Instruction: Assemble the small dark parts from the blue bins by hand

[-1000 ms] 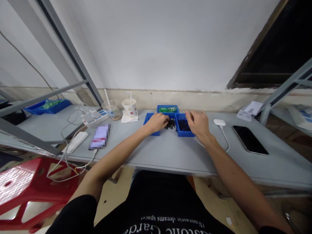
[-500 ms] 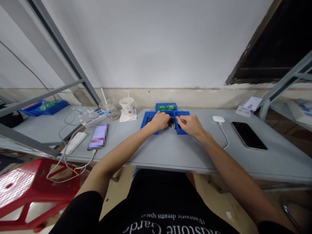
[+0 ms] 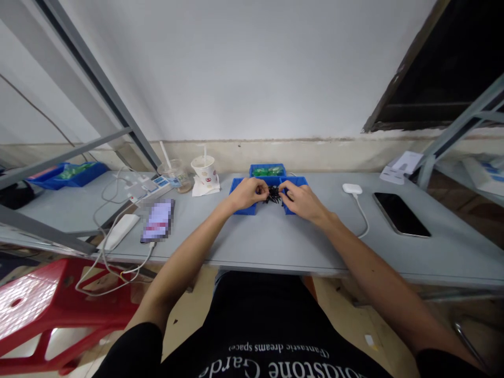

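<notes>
Grey bench (image 3: 255, 239), frame centre: my right hand (image 3: 304, 201) has shifted across the blue bin (image 3: 301, 181) toward the black pieces (image 3: 274, 195) by my left hand (image 3: 249, 192); both half-curled, probably working together, though what they grip I can't tell.

The person has on a black T-shirt (image 3: 268, 315), its short sleeves (image 3: 134, 346) ending above the elbows. White lettering (image 3: 279, 348) runs across the front, large serif print with "(Fantastic dreams space)" smaller beneath. A small mole (image 3: 373, 271) dots the right forearm (image 3: 364, 257).
</notes>
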### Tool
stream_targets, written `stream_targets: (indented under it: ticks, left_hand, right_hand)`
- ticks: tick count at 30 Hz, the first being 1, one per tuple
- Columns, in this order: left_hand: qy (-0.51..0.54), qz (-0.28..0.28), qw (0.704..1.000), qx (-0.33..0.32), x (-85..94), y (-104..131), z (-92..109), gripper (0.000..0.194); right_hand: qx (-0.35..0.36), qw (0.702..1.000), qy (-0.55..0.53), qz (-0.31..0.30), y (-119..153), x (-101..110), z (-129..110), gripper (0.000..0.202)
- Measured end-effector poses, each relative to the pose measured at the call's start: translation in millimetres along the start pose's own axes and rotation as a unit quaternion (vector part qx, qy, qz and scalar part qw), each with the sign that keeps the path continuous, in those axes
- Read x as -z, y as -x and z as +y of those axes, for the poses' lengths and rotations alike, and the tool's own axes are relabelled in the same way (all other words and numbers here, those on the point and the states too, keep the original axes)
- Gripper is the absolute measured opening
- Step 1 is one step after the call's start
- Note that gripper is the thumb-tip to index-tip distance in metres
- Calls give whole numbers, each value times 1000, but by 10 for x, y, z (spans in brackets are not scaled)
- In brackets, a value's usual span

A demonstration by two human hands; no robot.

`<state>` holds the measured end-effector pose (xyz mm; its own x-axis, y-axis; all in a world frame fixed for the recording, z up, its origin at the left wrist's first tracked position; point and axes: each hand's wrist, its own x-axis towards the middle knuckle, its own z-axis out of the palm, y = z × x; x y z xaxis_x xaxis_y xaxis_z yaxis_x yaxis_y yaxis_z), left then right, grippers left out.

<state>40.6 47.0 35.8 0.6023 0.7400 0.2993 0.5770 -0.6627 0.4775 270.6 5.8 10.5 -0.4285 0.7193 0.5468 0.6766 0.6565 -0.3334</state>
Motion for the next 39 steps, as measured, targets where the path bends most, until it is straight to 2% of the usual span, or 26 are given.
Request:
stream_targets:
  ticks: [4,12,18,22,25,28,31,34,39]
  left_hand:
    - [59,12,998,-11,-12,92,62,11]
    - [93,34,995,-5,-74,142,211,10]
    - [84,53,995,-7,-73,164,126,9]
    - [5,74,997,-10,-58,156,16,14]
    - [-115,19,992,-42,-94,138,36,19]
    - [-228,-47,970,-67,-180,109,121,20]
    - [-320,-50,944,-60,-288,94,194,20]
    - [-361,-45,930,-49,-391,108,228,20]
    - [-374,-38,925,-54,-511,139,218,25]
  right_hand:
    - [29,999,14,-9,18,-99,-38,21]
    - [65,994,91,18,33,-161,10,23]
    - [72,993,86,31,36,-161,45,23]
    - [27,995,70,68,24,-133,52,21]
    - [4,994,66,92,11,-101,60,20]
    - [-6,992,72,102,3,-80,59,20]
    - [-6,993,73,97,3,-81,49,21]
    - [-9,994,76,79,5,-102,38,21]
    - [-11,993,101,60,4,-133,31,21]
